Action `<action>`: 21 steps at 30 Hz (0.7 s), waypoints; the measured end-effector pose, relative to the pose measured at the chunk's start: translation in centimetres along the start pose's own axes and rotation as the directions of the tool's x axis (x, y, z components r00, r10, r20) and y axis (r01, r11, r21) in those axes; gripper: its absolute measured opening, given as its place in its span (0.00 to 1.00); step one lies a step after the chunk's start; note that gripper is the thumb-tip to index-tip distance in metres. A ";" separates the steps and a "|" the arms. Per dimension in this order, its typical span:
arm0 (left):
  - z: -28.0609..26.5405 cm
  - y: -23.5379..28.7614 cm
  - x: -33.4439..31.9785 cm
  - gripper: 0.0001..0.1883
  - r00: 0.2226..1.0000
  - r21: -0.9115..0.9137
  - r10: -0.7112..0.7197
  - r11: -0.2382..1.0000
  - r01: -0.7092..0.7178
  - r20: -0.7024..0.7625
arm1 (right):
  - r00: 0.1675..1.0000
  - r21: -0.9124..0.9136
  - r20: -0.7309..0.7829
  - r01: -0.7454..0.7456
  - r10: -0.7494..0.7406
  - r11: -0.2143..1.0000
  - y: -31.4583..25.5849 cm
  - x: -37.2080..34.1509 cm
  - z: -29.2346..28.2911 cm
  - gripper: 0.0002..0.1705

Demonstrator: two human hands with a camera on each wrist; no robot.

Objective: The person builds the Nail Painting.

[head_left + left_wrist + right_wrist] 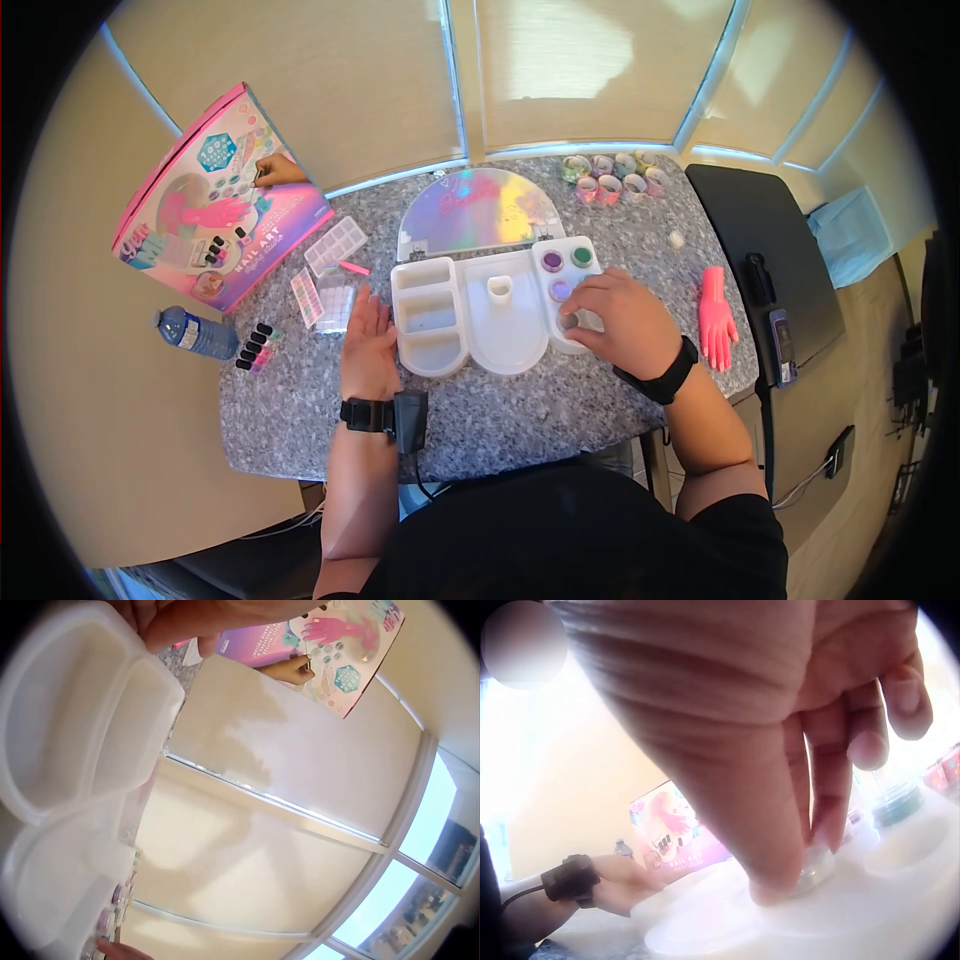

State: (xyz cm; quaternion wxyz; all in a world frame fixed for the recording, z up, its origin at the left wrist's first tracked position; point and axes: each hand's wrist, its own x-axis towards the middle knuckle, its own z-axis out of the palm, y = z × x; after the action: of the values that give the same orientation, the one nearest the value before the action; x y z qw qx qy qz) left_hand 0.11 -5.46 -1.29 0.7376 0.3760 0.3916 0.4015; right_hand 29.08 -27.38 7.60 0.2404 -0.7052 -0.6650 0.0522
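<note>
Black shirt fabric (pixel 560 530) lies nearest, and past it both bare forearms reach over the speckled counter (pixel 480 430) to a white tray (pixel 508 345). By the look of it, the step in hand is seating small pots in the round wells of the tray's right-hand section. A purple pot (pixel 551 261), a green pot (pixel 582 257) and a lavender pot (pixel 559 291) sit there, and the right hand (pixel 630 320) pinches a small clear pot (pixel 817 871) at the same section — glare makes it hard to tell whether it is fully down. Next, I'd judge, comes a light press to level it, then a release and perhaps a reach to the cluster of pots (pixel 610 190) at the counter's back edge.

That hand arches palm down, thumb and fingertip drawn narrow, the outer fingers loosely bent and lifted clear. The left hand (pixel 370 352) holds nothing — palm turned up, fingers extended, just beside the tray's left wall.
</note>
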 end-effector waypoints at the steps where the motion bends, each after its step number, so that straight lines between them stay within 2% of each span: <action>1: 0.1 -0.2 0.0 0.47 1.000 -0.004 0.008 1.000 -0.008 -0.003 | 1.000 0.010 0.007 0.010 -0.010 1.000 0.2 -0.1 0.0 0.13; 5: 0.1 -0.4 -0.2 0.47 1.000 -0.017 0.003 1.000 -0.003 -0.003 | 0.996 0.051 -0.027 0.089 -0.088 0.995 2.3 0.0 -1.2 0.15; 7: -0.3 -0.6 -0.1 0.45 0.998 -0.071 0.005 0.997 -0.001 0.058 | 0.983 0.283 0.074 -0.183 0.169 0.941 3.7 0.6 -3.1 0.17; 8: -0.4 -0.7 -0.1 0.45 0.998 -0.071 0.005 0.998 -0.001 0.060 | 0.967 0.284 0.044 -0.252 0.250 0.925 5.4 0.6 -3.5 0.17; 10: -0.7 -0.6 -0.2 0.44 0.996 -0.095 -0.007 0.995 0.015 0.094 | 0.933 0.093 -0.141 -0.320 0.331 0.943 9.0 0.2 -3.9 0.16; 12: -1.1 -1.1 -0.3 0.43 0.994 -0.095 0.000 0.995 0.010 0.107 | 0.916 -0.215 -0.258 -0.366 0.308 0.905 15.0 -0.9 -3.8 0.17; 13: -1.3 -1.1 -0.3 0.42 0.992 -0.091 0.005 0.996 0.007 0.123 | 0.915 -0.210 -0.261 -0.366 0.309 0.907 15.7 -1.0 -4.2 0.17; 15: -0.9 -0.8 -1.0 0.42 0.992 -0.079 0.003 0.997 0.007 0.125 | 0.821 -0.339 -0.320 -0.565 0.473 0.752 16.7 -1.2 -4.5 0.19; 16: -0.7 -0.6 -1.2 0.42 0.993 -0.079 -0.003 0.997 0.013 0.121 | 0.820 -0.332 -0.324 -0.565 0.472 0.755 17.7 -1.3 -4.4 0.19; 18: -0.8 -0.6 -1.3 0.42 0.991 -0.073 0.005 0.997 0.004 0.130 | 0.783 -0.393 -0.287 -0.621 0.552 0.678 19.7 -1.5 -3.8 0.21; 21: -1.1 -0.9 -1.1 0.42 0.989 -0.057 0.012 0.998 -0.004 0.148 | 0.751 -0.368 -0.266 -0.658 0.604 0.656 19.5 -1.3 -3.7 0.19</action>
State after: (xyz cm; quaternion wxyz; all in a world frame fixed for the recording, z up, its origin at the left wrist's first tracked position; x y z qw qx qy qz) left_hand -0.94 -6.51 -2.21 0.7735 0.3854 0.3224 0.3863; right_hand 48.21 -29.59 2.57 0.0808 -0.9289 -0.3561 -0.0615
